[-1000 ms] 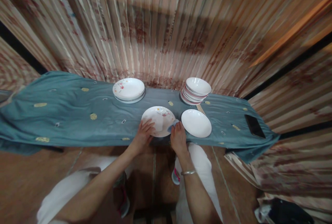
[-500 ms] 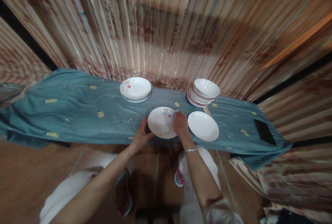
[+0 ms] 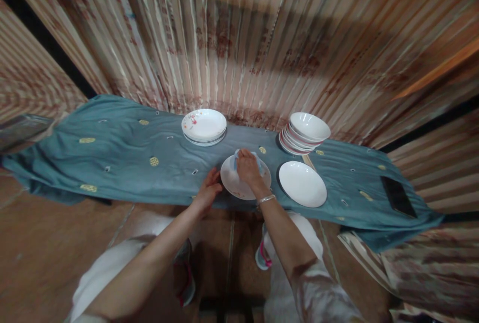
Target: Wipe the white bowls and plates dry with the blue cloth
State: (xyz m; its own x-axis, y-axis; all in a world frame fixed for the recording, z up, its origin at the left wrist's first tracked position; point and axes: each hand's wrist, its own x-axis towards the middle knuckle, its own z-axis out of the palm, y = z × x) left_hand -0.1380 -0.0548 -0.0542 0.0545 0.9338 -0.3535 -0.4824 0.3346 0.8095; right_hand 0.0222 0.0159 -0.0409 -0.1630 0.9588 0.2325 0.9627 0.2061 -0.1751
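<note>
A white plate (image 3: 239,190) with a floral print lies in front of me on the cloth-covered table. On its upper face my right hand (image 3: 247,168) presses a bunched light-blue cloth (image 3: 258,161), hiding much of the print. At the plate's left rim is my left hand (image 3: 209,190), thumb and fingers apart; whether the fingertips touch the rim I cannot tell. Just right of this plate lies a plain white plate (image 3: 303,184).
Farther back stand a stack of floral plates (image 3: 204,126) on the left and a stack of bowls (image 3: 309,131) on the right. A dark phone-like slab (image 3: 398,196) lies near the right end of the blue-green tablecloth (image 3: 123,163). Behind hangs a striped curtain (image 3: 232,53).
My right hand and the cloth have moved from the plate's right rim left across its face. The left hand stays by the left rim. The view has shifted slightly.
</note>
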